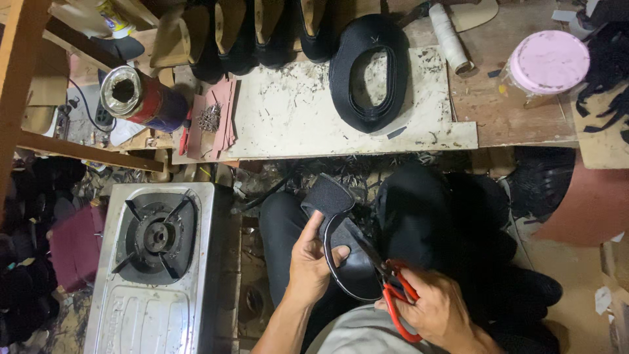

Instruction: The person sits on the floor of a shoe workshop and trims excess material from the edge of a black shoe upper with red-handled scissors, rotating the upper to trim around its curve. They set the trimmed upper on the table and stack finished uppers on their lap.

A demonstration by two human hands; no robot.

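Bench (341,134): pale, stained board across the top of the view, from ten to two o'clock; a brown board adjoins it at one o'clock.
Stove (154,262): single-burner steel gas stove at eight o'clock, unlit, nothing on it.
Pile (458,236): heap of black material at four o'clock, just right of the hands, touching the person's lap.
Ring (346,78): black oval cut-out with an open middle, lying flat on the bench at twelve o'clock, already cut out by the look of it.
Shoes (262,33): row of dark uppers standing along the far edge, eleven to twelve o'clock.
Can (141,98): red tin on its side at ten o'clock, open mouth toward the camera.
Lid (549,62): pink round lid on a jar at two o'clock.
Roll (449,36): white roll lying near one o'clock.
Piece (350,262): black shoe part with a fabric tab on top, held over the lap at six o'clock.
Left hand (311,262): grasps the piece, thumb across its face, fingers behind.
Right hand (439,308): closed through the red handles of the scissors (393,288), at five o'clock.
Blades: they meet the piece's lower right edge; how wide they gape cannot be told.
Progress: judging by the pose, trimming is under way along that edge; the rest of the rim looks uncut, though that is hard to tell.
Nails (209,118): small heap of tacks on reddish sheets, ten o'clock.
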